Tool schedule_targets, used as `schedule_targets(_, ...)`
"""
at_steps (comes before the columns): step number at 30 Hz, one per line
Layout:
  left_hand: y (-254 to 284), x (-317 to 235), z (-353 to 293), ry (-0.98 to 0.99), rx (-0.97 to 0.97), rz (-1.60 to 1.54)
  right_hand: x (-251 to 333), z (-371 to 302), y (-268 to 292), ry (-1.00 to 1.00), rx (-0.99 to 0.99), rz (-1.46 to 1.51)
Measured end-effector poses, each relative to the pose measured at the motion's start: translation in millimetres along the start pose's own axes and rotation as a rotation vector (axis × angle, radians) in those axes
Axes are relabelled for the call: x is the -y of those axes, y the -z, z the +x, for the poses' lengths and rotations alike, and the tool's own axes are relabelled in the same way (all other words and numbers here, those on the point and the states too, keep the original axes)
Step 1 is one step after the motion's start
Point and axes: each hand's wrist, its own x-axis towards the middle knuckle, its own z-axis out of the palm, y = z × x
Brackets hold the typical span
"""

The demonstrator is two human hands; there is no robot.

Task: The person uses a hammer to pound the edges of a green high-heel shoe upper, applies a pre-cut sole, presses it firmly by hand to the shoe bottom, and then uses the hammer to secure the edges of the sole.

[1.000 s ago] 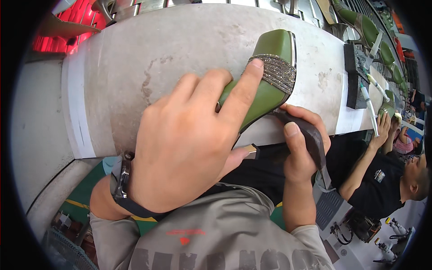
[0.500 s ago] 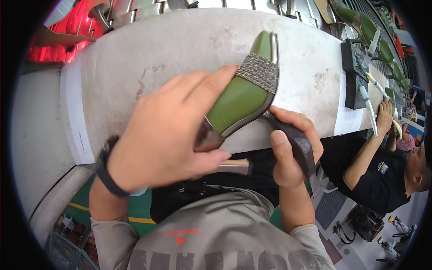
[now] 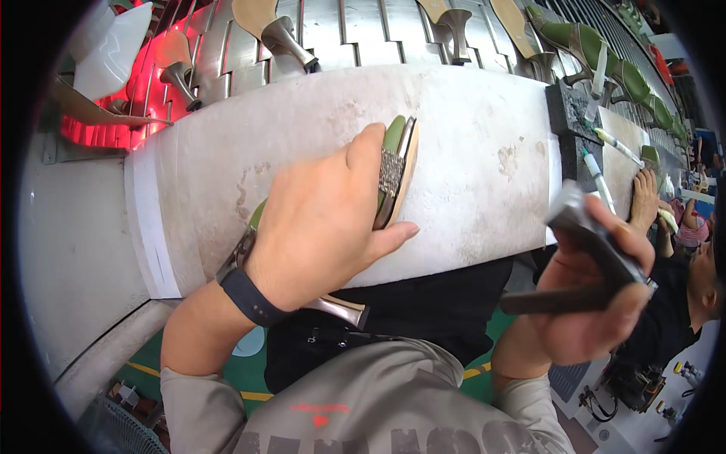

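Gripping a green shoe (image 3: 393,170), left hand (image 3: 321,223) is wrapped around it.

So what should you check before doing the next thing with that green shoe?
1. Left hand grips the green high-heeled shoe with the sparkly strap: ok, fingers wrap round it.
2. Shoe is turned so its tan sole edge shows: ok.
3. Metallic heel is clear of the white worktable: ok, it hangs past the near edge.
4. Right hand holds the dark block-shaped tool: ok, lifted off to the side, apart from the shoe.
5. Tool's working face is clean: cannot tell.
6. Neighbour's hand stays away: ok, it rests further along the bench.
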Motion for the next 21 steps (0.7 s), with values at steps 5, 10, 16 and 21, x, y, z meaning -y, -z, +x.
schedule_targets(5,-3.7,-3.3,5.1,-0.094,-0.047,-0.029,-39.7,20.6,-25.5,-0.304,0.399,-0.321)
schedule_targets(10,-0.1,-0.5,7.1,-0.079,-0.011,-0.01,-52.0,63.7,-31.7,-0.419,0.335,-0.291)
schedule_targets(16,-1.9,-2.4,5.0,-0.037,-0.003,0.008,-20.7,34.9,-14.3,-0.216,0.312,-0.305)
schedule_targets(21,0.2,-3.1,4.1,-0.04,-0.002,-0.017,-60.2,44.9,-24.4,-0.366,0.363,-0.253)
